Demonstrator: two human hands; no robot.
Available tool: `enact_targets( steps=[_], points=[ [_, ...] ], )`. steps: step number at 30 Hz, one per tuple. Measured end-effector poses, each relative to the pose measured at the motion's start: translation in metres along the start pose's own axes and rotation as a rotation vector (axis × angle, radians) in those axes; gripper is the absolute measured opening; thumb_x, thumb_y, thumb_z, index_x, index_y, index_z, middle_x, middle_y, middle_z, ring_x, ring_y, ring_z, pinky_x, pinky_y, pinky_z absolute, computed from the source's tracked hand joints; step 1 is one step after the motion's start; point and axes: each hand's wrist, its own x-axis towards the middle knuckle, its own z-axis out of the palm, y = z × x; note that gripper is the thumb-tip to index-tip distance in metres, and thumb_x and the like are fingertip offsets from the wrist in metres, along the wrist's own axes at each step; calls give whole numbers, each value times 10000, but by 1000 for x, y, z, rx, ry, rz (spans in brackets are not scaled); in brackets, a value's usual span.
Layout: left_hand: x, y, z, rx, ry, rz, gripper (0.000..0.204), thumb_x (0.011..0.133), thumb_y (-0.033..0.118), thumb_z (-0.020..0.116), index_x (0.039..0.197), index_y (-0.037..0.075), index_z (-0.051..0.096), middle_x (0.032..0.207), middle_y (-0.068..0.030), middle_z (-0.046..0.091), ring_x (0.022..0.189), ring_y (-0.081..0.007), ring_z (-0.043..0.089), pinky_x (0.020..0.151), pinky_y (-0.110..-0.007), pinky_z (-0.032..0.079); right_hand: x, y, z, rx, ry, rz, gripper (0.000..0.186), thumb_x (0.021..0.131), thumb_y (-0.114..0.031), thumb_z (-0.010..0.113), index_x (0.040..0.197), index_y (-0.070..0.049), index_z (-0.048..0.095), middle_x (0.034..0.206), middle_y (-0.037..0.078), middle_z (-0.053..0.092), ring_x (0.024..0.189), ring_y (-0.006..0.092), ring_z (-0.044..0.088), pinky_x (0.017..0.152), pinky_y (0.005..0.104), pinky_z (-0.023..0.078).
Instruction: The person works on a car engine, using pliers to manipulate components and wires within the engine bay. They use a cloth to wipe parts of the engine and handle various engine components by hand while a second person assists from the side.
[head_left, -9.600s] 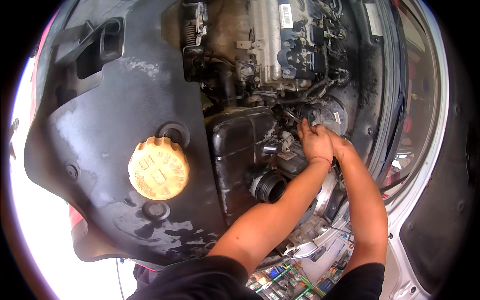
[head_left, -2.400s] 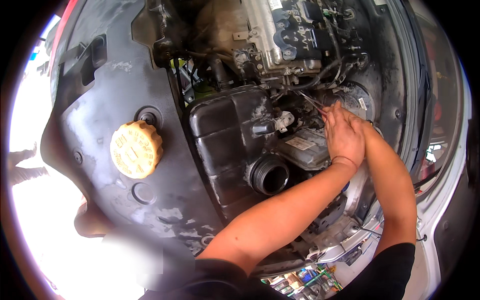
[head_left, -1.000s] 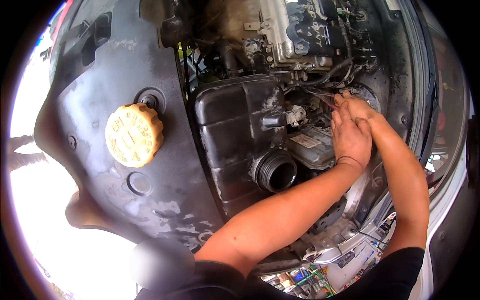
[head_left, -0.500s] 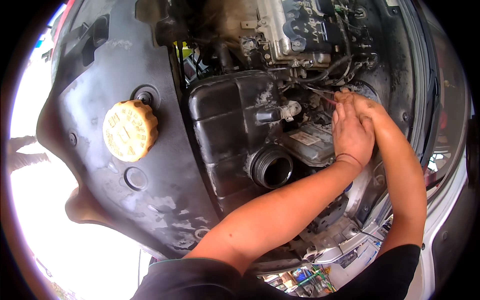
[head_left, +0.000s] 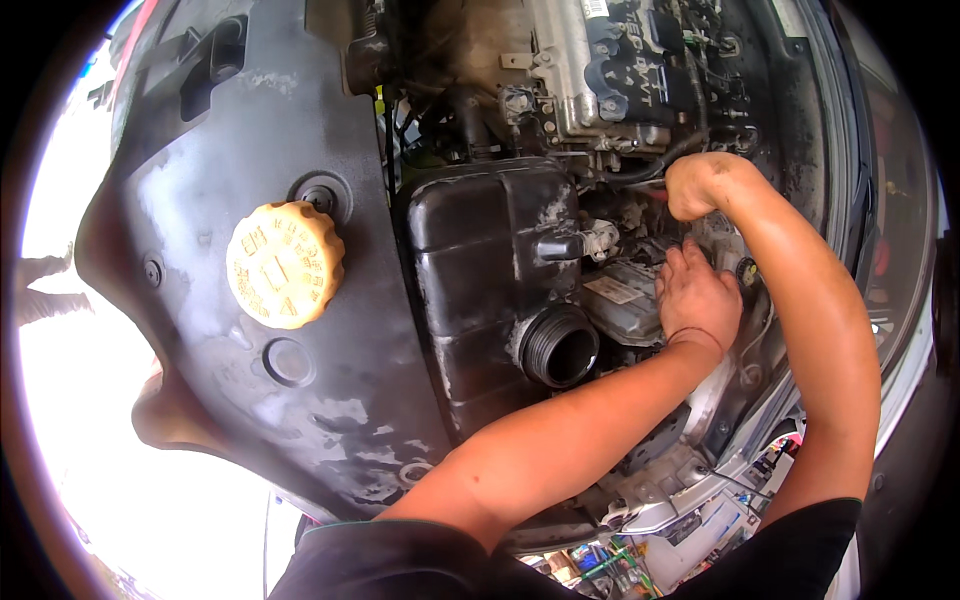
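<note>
Both hands, left hand [head_left: 697,295] and right hand [head_left: 697,186], deep beside black air box [head_left: 490,270].

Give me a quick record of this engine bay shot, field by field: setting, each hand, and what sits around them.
Setting: open car engine bay, seen from above
Left hand: laid flat, fingers spread, on parts beside the grey labelled box
Right hand: closed in a fist; what it grips is hidden
Nearby: black plastic air box with ribbed round black intake opening
Further left: round yellow ribbed filler cap on dusty black plastic cover

Grey box-shaped engine part [head_left: 622,296] with pale label, lying flat beside black air duct opening [head_left: 560,346], left hand [head_left: 698,297] resting on its edge.
</note>
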Motion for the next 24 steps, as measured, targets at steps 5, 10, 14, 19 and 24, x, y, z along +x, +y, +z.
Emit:
enact_targets(
  steps=[5,10,14,19,24],
  points=[
    [-2,0,4,-44,52,17,470,888,196,556,1282,-58,521,1250,-250,547,1207,-410,542,1069,-479,417,19,12,32,-15,79,34,267,673,-57,584,853,1,773,898,203,735,842,347,736,674,439,558],
    [5,-7,-1,-31,34,31,361,882,189,561,1162,-39,540,1200,-241,552,1158,-415,554,1036,-491,431,-14,9,48,172,288,-46,482,726,-70,607,1203,-67,672,1243,257,650,1129,409,652,932,459,537],
    [2,-5,5,-38,49,48,311,882,185,563,1113,-23,546,1194,-239,555,1150,-416,555,1020,-491,439,10,21,81,477,288,-168,409,773,-132,648,1172,-46,668,1212,275,626,1059,434,649,915,468,521],
    [1,-6,5,-54,44,71,286,881,171,565,1109,1,539,1187,-242,555,1145,-418,554,1012,-488,444,15,25,97,483,316,-165,478,726,-181,722,1183,-49,673,1129,225,674,1095,405,649,923,457,527],
    [3,-6,2,-94,33,52,316,884,154,560,1162,7,525,1190,-247,550,1159,-422,550,1025,-485,439,11,24,86,491,180,-180,528,751,-243,768,1228,-49,650,1330,257,561,1169,424,604,975,446,514]
  ],
)
